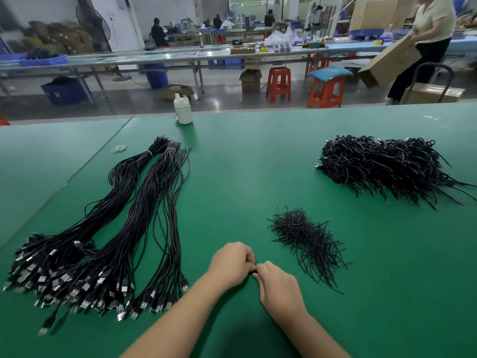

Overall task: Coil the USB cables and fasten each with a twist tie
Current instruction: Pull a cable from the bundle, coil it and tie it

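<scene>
Pinching something small and black between them, the left hand [231, 263] and right hand [277, 286] meet fingertip to fingertip low over the green table [232, 177], near its front edge. Fingers of both curl tight round that bit; it's mostly hidden, so can't tell if it's a cable or a tie. Loose twist ties [307, 239] lie in a heap just right of the hands. Uncoiled USB cables [108, 239] fan out at left in long bundles, plugs twd the person, far ends banded. Coiled cables [382, 166] sit piled at far right. White bottle [182, 109] stands at table's far edge, w/ a rubber band [119, 148] to its left.
</scene>
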`<state>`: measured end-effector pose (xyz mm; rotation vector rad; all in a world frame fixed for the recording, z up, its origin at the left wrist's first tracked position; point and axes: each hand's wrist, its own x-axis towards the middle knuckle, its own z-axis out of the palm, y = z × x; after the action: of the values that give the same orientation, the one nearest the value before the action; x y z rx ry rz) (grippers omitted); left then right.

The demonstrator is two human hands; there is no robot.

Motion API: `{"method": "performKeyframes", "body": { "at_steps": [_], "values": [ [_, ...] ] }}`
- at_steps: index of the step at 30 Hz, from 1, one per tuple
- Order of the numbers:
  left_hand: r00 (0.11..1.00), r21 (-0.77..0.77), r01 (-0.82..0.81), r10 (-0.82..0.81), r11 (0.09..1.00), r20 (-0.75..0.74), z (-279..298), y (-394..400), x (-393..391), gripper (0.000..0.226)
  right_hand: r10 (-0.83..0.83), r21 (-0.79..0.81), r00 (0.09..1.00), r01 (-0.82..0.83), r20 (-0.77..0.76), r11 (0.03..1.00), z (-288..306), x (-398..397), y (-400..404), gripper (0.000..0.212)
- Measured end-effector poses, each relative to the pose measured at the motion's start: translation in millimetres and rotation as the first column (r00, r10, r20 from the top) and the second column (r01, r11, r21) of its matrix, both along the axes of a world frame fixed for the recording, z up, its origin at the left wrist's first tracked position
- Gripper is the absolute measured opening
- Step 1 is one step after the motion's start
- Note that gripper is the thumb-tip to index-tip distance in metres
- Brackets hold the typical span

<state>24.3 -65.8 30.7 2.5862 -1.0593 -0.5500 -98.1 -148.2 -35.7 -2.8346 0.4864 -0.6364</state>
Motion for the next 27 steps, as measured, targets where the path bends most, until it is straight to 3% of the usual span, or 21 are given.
{"method": "performKeyframes", "body": {
  "at_steps": [2, 5, 10, 12, 15, 18, 20, 22, 27],
  "values": [
    [0.975, 0.069, 0.094, -0.106, 0.993, 0.196, -0.4, -1.5, -4.9, 0.013, 0.001, 0.014, 1.0, -0.002, 0.026, 1.0, -2.2, 0.1, 0.6, 0.019],
    [0.868, 0.182, 0.211, -0.27, 0.96, 0.417, -6.8, -5.5, -15.9, 0.018, -0.022, 0.022, 0.997, 0.021, 0.073, 1.0, -6.0, -0.1, 0.6, 0.021],
    [0.835, 0.192, 0.225, -0.291, 0.955, 0.467, -20.7, -3.9, -21.6, 0.018, -0.034, -0.017, 0.976, 0.038, 0.213, 0.999, -13.3, 0.1, -2.5, 0.028],
    [0.875, 0.136, 0.149, -0.195, 0.979, 0.444, -26.3, -0.1, -15.9, 0.015, -0.007, -0.084, 0.962, 0.031, 0.271, 0.996, -17.5, 1.8, -2.3, 0.04],
    [0.951, -0.037, -0.169, 0.172, 0.985, 0.257, -25.7, 7.6, 4.3, 0.008, 0.068, -0.159, 0.949, -0.019, 0.308, 0.987, -23.3, 2.6, -3.4, 0.05],
    [0.889, -0.154, -0.442, 0.408, 0.884, -0.209, -15.8, 13.4, 21.3, 0.01, 0.092, -0.074, 0.96, -0.075, 0.264, 0.994, -22.3, 1.3, -3.9, 0.064],
    [0.774, -0.179, -0.519, 0.371, 0.836, -0.513, -9.4, 14.6, 18.6, 0.013, 0.123, -0.008, 0.97, -0.124, 0.21, 0.992, -18.9, 0.7, -4.0, 0.074],
    [0.682, -0.144, -0.492, 0.278, 0.858, -0.676, -3.8, 15.1, 10.8, 0.014, 0.146, 0.033, 0.97, -0.156, 0.196, 0.987, -14.8, -0.4, -3.7, 0.071],
    [0.635, -0.081, -0.364, 0.184, 0.928, -0.75, 1.5, 17.2, 0.8, 0.017, 0.138, 0.111, 0.96, -0.169, 0.244, 0.979, -8.4, -4.0, -3.4, 0.045]
  ]
}}
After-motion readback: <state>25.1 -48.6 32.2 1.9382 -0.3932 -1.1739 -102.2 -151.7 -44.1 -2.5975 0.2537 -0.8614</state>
